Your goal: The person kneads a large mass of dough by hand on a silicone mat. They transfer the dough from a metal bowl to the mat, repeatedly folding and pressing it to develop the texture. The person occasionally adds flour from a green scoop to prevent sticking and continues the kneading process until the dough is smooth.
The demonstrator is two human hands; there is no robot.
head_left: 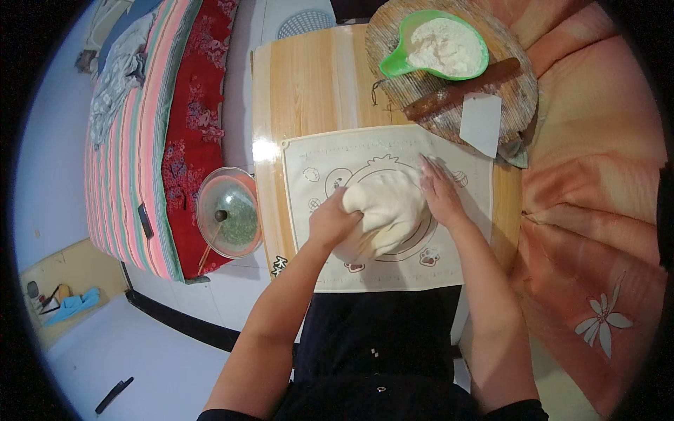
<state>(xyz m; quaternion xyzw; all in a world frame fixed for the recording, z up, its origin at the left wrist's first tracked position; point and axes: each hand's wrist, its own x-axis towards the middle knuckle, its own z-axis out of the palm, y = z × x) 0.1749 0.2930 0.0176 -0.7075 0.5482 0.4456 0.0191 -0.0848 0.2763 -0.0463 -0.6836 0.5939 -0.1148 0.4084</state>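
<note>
A large pale lump of dough (pixel 390 207) lies on a cream silicone kneading mat (pixel 309 270) printed with a cartoon animal and paw prints. At its left side, my left hand (pixel 335 219) is closed on the dough's edge, the thumb pressed into a fold. My right hand (pixel 444 195) rests along the dough's right side, its fingers stretched out and pointing away from me. Folds run across the near part of the dough, and its underside is hidden.
Beyond the mat, a round wooden board (pixel 382 42) carries a green scoop (pixel 397 64) of flour, a rolling pin (pixel 460 90) and a white scraper (pixel 481 123). Left of the wooden table (pixel 295 84) stands a bowl of chopped greens under a clear lid (pixel 230 210). Orange cloth (pixel 583 175) hangs at the right.
</note>
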